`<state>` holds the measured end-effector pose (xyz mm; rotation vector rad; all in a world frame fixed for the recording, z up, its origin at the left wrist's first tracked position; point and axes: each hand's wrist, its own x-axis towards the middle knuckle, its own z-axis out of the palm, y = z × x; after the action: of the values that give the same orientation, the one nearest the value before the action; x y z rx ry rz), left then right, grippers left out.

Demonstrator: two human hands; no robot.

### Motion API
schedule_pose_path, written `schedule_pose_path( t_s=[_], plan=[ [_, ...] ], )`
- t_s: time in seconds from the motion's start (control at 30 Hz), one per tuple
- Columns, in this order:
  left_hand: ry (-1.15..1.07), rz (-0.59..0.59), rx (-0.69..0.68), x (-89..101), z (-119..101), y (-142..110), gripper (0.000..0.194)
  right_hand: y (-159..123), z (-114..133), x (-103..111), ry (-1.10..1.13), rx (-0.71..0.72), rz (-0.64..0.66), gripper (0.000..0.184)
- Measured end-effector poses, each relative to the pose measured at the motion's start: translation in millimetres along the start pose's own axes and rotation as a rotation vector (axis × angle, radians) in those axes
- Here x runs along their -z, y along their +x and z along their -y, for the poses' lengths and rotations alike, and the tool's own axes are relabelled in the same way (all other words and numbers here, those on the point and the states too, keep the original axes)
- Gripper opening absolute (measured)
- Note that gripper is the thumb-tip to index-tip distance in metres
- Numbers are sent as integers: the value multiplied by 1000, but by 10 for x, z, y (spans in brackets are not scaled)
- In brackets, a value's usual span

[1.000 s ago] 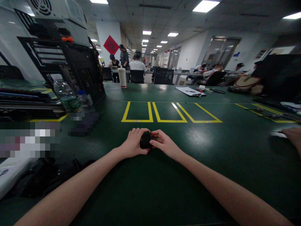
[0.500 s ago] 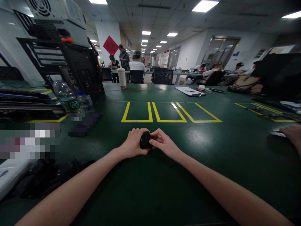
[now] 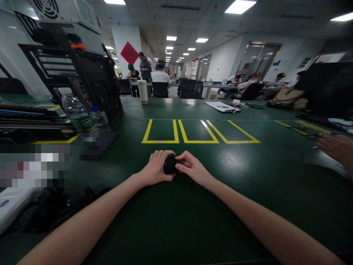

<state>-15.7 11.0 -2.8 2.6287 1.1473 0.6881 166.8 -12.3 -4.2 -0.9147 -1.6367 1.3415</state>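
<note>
Just in front of the yellow-taped frames, a small, rounded, glossy black object (image 3: 169, 164) sits between my two hands; its exact kind cannot be made out. My left hand (image 3: 157, 166) wraps it from the left, thumb below and fingers over the top. On its right side my right hand (image 3: 191, 167) is closed, with thumb and fingertips pinching at the object's edge. The fingers hide part of that right edge. Both hands are low over the green tabletop (image 3: 171, 221).
Yellow tape outlines (image 3: 160, 142) lie ahead. Plastic bottles (image 3: 75, 110), a computer case (image 3: 96, 84) and dark parts crowd the left. Farther back stand a white cup (image 3: 142, 92) and a clipboard (image 3: 222, 106). Another person's hand (image 3: 338, 149) reaches in at right, near tools.
My hands and the black object have stayed nearly still. At the right, the other person's hand has moved up and left across the table toward the tools.
</note>
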Motion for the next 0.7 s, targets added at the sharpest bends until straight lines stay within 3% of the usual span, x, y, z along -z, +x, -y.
schedule_pose_path(
  t_s=[0.13, 0.37, 0.57, 0.7],
  plan=[
    [-2, 4, 6, -6, 0, -1, 61, 21, -21, -4, -19, -37, -21, 23],
    [-12, 13, -12, 11, -4, -8, 60, -15, -4, 58, 1, -21, 74, 33],
    [-13, 6, 1, 4, -5, -4, 62, -1, -2, 17, 13, -39, 7, 21],
    [-26, 10, 6, 3, -4, -5, 62, 14, -9, 4, -5, -48, -11, 23]
  ],
)
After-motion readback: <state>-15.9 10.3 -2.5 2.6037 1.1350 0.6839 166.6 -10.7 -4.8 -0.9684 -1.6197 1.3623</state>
